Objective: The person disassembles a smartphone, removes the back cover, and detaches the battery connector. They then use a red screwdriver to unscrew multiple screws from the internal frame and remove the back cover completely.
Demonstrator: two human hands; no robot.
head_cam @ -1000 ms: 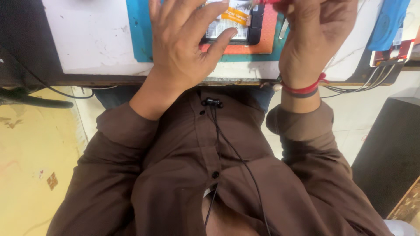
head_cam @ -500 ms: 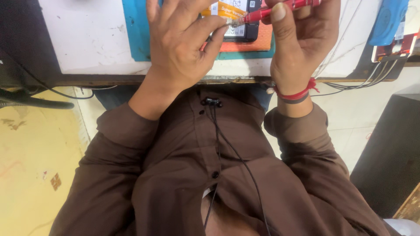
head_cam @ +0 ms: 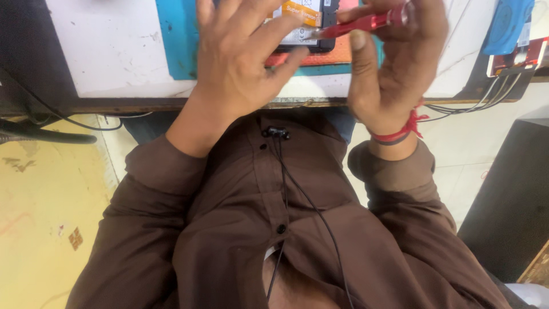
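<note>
Seen from overhead: left hand (head_cam: 243, 63) spread flat over an opened phone (head_cam: 306, 26), fingers (head_cam: 274, 28) splayed wide and gripping nothing, fingertips pressing the device down. Phone lying on an orange pad (head_cam: 323, 57), itself on a teal work mat (head_cam: 177, 40) atop the white surface (head_cam: 108, 51), near the front edge. Back cover apparently off, with a battery and an orange label (head_cam: 297, 12) showing between the fingers.

Right hand (head_cam: 392, 63) closed round a red-handled tool (head_cam: 366, 23), probably a small screwdriver or pry tool, pinched between thumb and forefinger, tip just touching or hovering at the phone's right side; exact contact hard to tell. Red thread band (head_cam: 400, 131) at the right wrist. Black earphone cable (head_cam: 303, 200) running down the brown shirt (head_cam: 257, 229). Cables (head_cam: 474, 103) and a blue case (head_cam: 506, 26) off to the right.

Step in hand, by the look of it: working the tool tip into the phone's interior while steadying the body. Next move likely calling for firm downward hold from the left hand and a fine, controlled tip placement, without slipping onto the battery.
</note>
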